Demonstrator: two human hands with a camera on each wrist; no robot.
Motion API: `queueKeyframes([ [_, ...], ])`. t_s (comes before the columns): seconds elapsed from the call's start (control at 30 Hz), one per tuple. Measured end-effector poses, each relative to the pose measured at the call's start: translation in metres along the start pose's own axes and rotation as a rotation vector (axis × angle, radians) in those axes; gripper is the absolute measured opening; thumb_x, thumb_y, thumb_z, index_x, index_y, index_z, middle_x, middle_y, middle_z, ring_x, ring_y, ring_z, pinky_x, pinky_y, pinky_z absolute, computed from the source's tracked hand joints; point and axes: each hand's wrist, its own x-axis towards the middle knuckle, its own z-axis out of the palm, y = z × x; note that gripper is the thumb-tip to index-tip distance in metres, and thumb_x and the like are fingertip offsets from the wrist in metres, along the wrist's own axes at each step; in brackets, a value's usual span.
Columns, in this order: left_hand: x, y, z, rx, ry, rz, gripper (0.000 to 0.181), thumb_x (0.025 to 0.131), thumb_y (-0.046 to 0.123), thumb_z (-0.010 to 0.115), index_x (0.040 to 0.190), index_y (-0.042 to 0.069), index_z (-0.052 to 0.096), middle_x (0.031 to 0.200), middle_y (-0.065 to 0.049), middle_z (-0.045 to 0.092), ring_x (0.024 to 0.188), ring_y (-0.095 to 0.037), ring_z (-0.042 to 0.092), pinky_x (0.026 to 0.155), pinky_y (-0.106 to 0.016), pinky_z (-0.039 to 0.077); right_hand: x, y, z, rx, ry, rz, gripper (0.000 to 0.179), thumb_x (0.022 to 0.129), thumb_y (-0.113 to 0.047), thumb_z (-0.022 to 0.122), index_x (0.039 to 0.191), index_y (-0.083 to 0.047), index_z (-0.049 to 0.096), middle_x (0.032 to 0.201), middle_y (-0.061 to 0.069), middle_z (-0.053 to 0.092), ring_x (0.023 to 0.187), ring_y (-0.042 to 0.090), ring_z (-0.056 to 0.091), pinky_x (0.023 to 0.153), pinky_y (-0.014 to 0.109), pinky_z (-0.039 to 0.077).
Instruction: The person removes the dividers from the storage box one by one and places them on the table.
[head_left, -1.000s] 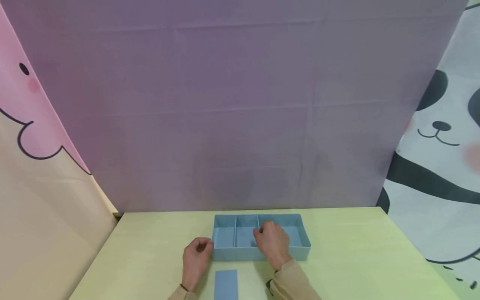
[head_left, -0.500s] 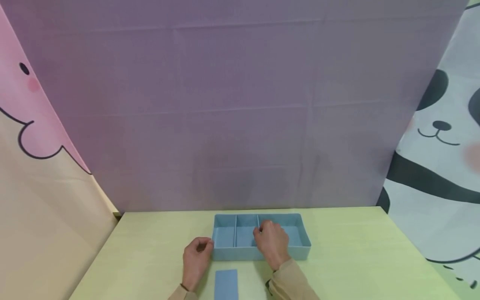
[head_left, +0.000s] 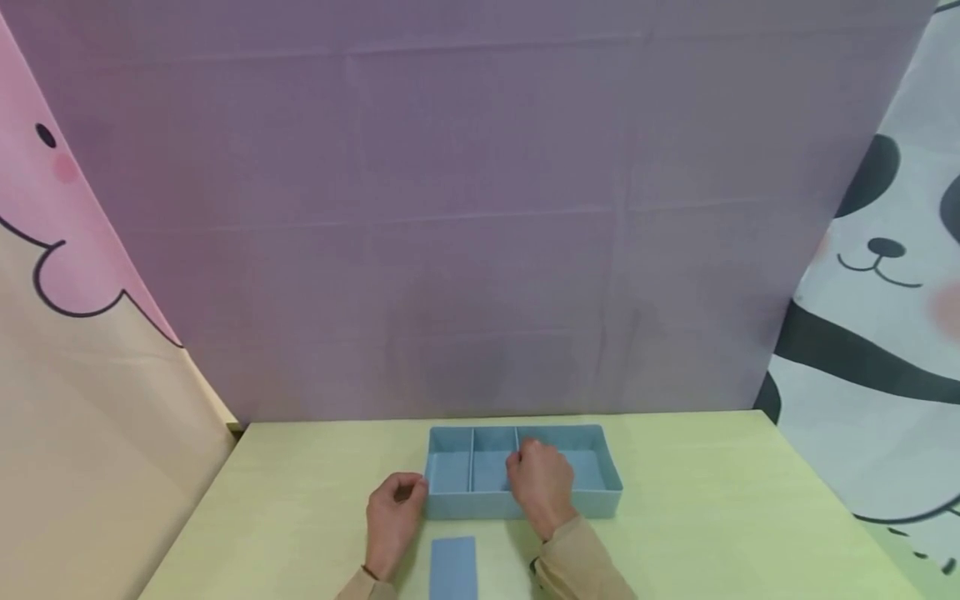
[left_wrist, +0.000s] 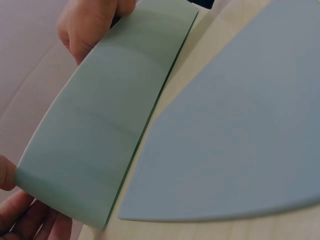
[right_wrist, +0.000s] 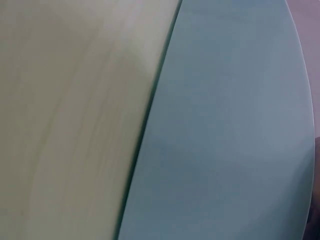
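Note:
A blue-green storage box (head_left: pixel 521 505) with two upright dividers stands lengthwise on the table. At its left end, my left hand (head_left: pixel 393 512) grips the box wall between thumb and fingers. The left wrist view shows that thumb (left_wrist: pixel 6 172) by the rim, with the other fingers (left_wrist: pixel 30 217) against the end wall. My right hand (head_left: pixel 542 483) reaches over the front wall, curled fingers pinching the right divider (head_left: pixel 517 435). Those fingertips are mostly hidden behind the hand. A flat blue rectangular piece (head_left: pixel 453 567) lies in front of the box, between my forearms.
The pale wooden table (head_left: pixel 712 500) stretches out on both sides of the box. Behind it hangs a purple-grey cloth (head_left: pixel 480 208). A panda-printed cloth (head_left: pixel 870 333) borders the right side, and a pink and beige printed cloth (head_left: pixel 82 375) borders the left.
My right hand and forearm have shifted slightly to the left over the divider. The left hand, box and flat blue piece keep their places.

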Motion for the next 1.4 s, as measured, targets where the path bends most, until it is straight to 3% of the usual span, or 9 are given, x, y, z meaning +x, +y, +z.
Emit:
queueKeyframes([
  [0.3, 0.000, 0.000, 0.000, 0.004, 0.002, 0.011, 0.006, 0.085, 0.007, 0.066, 0.089, 0.003, 0.070, 0.085, -0.006, 0.068, 0.080, -0.017, 0.063, 0.075, -0.031, 0.050, 0.000, 0.000, 0.000, -0.005, 0.006, 0.000, 0.031, 0.079, -0.012, 0.061, 0.053, -0.016, 0.044, 0.050, 0.001, 0.047, 0.047, 0.024, 0.052, 0.041, 0.040, 0.037],
  [0.7, 0.000, -0.001, 0.002, -0.011, 0.009, 0.013, 0.006, 0.085, 0.006, 0.067, 0.089, 0.003, 0.069, 0.085, -0.006, 0.068, 0.080, -0.017, 0.063, 0.074, -0.029, 0.050, 0.002, -0.002, -0.004, 0.024, 0.020, -0.015, 0.039, 0.079, -0.008, 0.057, 0.050, -0.019, 0.033, 0.046, -0.006, 0.026, 0.044, 0.013, 0.026, 0.040, 0.031, 0.024],
  [1.03, 0.000, -0.002, 0.003, -0.025, 0.013, 0.007, 0.005, 0.085, 0.005, 0.067, 0.089, 0.003, 0.068, 0.084, -0.006, 0.066, 0.079, -0.016, 0.062, 0.073, -0.028, 0.050, 0.005, -0.001, -0.007, 0.011, 0.072, -0.043, 0.033, 0.077, -0.008, 0.059, 0.051, -0.017, 0.040, 0.046, -0.002, 0.039, 0.042, 0.016, 0.039, 0.039, 0.035, 0.030],
  [1.4, 0.000, -0.003, 0.003, -0.020, 0.012, 0.014, 0.005, 0.085, 0.006, 0.067, 0.090, 0.004, 0.069, 0.085, -0.006, 0.067, 0.079, -0.016, 0.062, 0.073, -0.028, 0.050, 0.007, -0.002, -0.011, 0.026, 0.078, -0.049, 0.035, 0.077, -0.009, 0.059, 0.051, -0.019, 0.039, 0.045, -0.005, 0.035, 0.042, 0.014, 0.035, 0.039, 0.032, 0.027],
])
